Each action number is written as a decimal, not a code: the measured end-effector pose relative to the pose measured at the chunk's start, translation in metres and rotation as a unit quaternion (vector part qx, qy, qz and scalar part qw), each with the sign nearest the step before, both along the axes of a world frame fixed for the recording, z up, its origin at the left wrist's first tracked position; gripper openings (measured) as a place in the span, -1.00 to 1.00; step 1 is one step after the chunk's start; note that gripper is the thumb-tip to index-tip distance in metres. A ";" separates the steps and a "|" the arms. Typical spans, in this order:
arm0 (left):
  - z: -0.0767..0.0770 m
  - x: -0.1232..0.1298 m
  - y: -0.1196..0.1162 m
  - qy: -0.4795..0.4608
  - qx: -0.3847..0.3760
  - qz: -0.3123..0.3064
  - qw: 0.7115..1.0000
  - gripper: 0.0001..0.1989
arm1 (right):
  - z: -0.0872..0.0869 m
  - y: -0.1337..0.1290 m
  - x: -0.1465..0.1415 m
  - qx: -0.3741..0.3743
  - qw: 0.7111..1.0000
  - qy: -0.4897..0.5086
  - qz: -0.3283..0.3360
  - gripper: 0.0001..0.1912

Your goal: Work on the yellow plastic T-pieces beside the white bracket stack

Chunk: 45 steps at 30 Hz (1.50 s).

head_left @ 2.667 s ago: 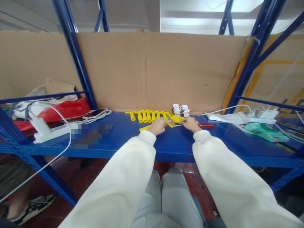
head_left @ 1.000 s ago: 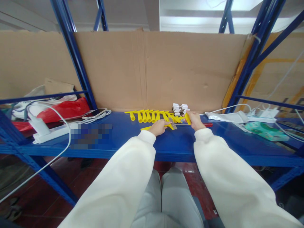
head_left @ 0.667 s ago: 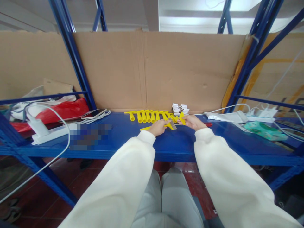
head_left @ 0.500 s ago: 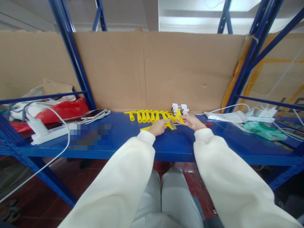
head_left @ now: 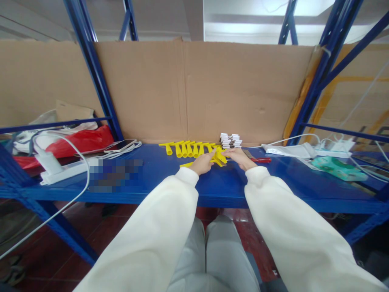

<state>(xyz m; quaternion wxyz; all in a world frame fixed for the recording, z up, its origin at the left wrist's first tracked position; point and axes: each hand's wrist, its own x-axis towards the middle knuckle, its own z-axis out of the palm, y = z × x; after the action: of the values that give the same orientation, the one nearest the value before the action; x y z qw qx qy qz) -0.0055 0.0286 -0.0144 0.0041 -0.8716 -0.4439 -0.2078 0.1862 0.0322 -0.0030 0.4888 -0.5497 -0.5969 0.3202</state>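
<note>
My left hand (head_left: 203, 163) is closed around a yellow scraper (head_left: 186, 164), its handle end sticking out to the left. At the scraper's head sits a separate yellow piece (head_left: 220, 156), over the metal blade edge. My right hand (head_left: 240, 157) has its fingers on this piece from the right; how firmly they grip it is hard to see. Behind my hands, several yellow scraper handles (head_left: 184, 150) lie in a row. A stack of white, notched pieces (head_left: 230, 140) stands just beyond my right fingers. Beside that hand lies a red-handled tool (head_left: 261, 160).
The blue shelf (head_left: 164, 178) is backed by a cardboard sheet (head_left: 212, 89). To the left are a white power strip (head_left: 65, 172), a phone (head_left: 120, 146) and a red bag (head_left: 82, 142). A green packet (head_left: 339, 168) and a white pouch (head_left: 288, 149) lie on the right.
My right hand has brought the yellow piece left and down onto the scraper's head, covering most of the blade. The left hand has barely moved. The red-handled tool is more exposed.
</note>
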 end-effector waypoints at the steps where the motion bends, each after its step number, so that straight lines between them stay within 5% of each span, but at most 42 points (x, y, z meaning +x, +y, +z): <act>1: 0.000 0.000 0.000 0.000 -0.001 0.001 1.000 -0.24 | -0.001 0.000 0.000 0.001 1.000 0.001 0.002 -0.91; 34: 0.000 0.002 -0.001 -0.034 -0.006 -0.023 0.999 -0.25 | -0.006 0.006 -0.005 0.038 0.999 -0.032 -0.012 -0.68; 42: -0.002 0.000 -0.001 -0.024 0.030 -0.067 0.997 -0.23 | -0.014 0.018 0.001 0.047 0.998 0.016 -0.044 -0.72; 45: -0.001 0.000 -0.002 0.002 0.042 -0.068 0.997 -0.32 | -0.010 0.027 0.015 0.085 0.990 0.039 -0.107 -0.84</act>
<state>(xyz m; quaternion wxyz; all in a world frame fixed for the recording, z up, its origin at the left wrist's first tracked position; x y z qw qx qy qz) -0.0055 0.0269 -0.0150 0.0277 -0.8994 -0.3741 -0.2243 0.2015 0.0591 -0.0129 0.5880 -0.5541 -0.5402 0.2352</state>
